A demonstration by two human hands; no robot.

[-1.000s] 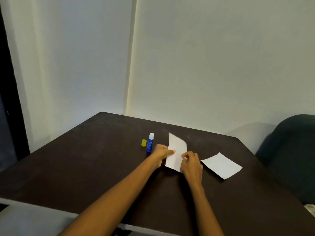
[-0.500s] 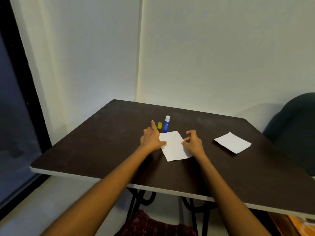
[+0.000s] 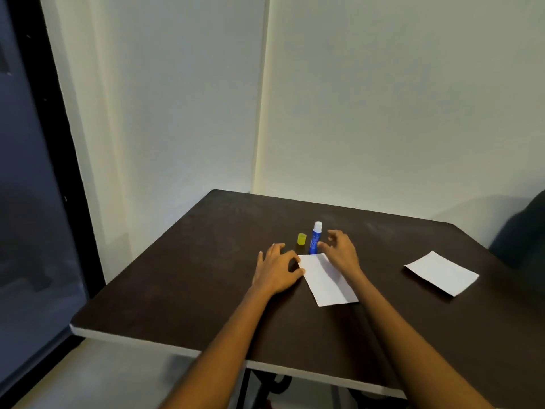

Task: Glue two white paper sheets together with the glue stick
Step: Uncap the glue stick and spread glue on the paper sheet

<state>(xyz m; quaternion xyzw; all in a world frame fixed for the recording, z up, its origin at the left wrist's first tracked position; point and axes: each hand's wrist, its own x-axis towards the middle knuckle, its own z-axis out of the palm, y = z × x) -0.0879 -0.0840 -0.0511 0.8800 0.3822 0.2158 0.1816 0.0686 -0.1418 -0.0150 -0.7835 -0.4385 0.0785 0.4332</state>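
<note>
Two white paper sheets lie flat on the dark tabletop (image 3: 182, 290), well apart from each other. At the far left edge of the view stands a dark window frame (image 3: 56, 160), with pale walls meeting in a corner behind the table. My left hand (image 3: 275, 270) rests palm down on the table, fingers loosely spread and holding nothing; its thumb side touches the left edge of the nearer sheet. Just beyond that hand, the yellow cap (image 3: 301, 239) stands on the table by itself. Immediately to its right the blue glue stick (image 3: 315, 237) stands upright and uncapped, its white tip showing at the top. In front of the stick lies the nearer paper sheet (image 3: 326, 283), angled slightly, its far corner close to the base of the stick. My right hand (image 3: 339, 250) hovers above the far right part of this sheet, fingers curled and parted, empty, with the fingertips just beside the glue stick; whether they touch it I cannot tell. Farther right lies the second paper sheet (image 3: 441, 273), untouched, near the table's right side. At the extreme right edge a dark chair back (image 3: 525, 231) is partly visible.
</note>
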